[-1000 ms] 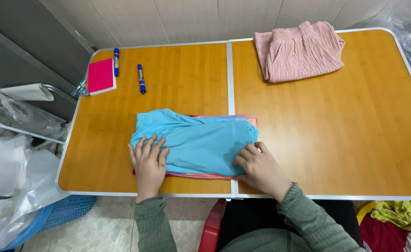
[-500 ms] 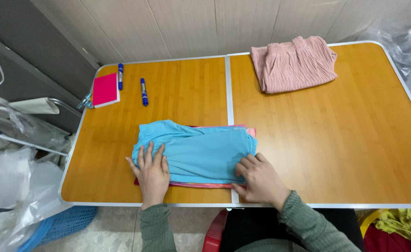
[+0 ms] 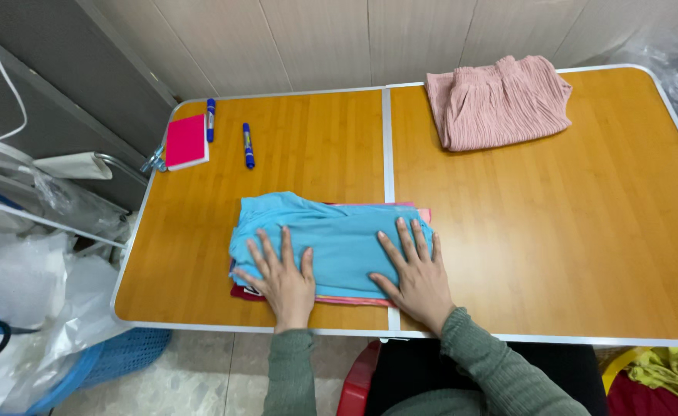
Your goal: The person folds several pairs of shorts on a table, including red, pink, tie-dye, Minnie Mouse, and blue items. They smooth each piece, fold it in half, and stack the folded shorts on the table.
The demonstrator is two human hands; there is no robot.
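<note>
A folded light blue garment (image 3: 331, 235) lies on top of a small stack of folded clothes, with pink and dark red edges (image 3: 347, 299) showing beneath it, near the front edge of the wooden table (image 3: 555, 246). My left hand (image 3: 281, 273) rests flat on the left part of the blue garment, fingers spread. My right hand (image 3: 412, 270) lies flat on its right part, fingers spread too. Neither hand grips anything.
A folded pink ribbed garment (image 3: 497, 100) sits at the back right of the table. At the back left lie a pink notepad (image 3: 186, 142) and two blue markers (image 3: 248, 145). Plastic bags (image 3: 23, 293) and a blue basket (image 3: 123, 354) stand at the left; clothes (image 3: 662, 377) are heaped lower right.
Both hands have slid inward from the stack's outer edges onto the top of the blue garment and now lie flat on it. The view has shifted slightly.
</note>
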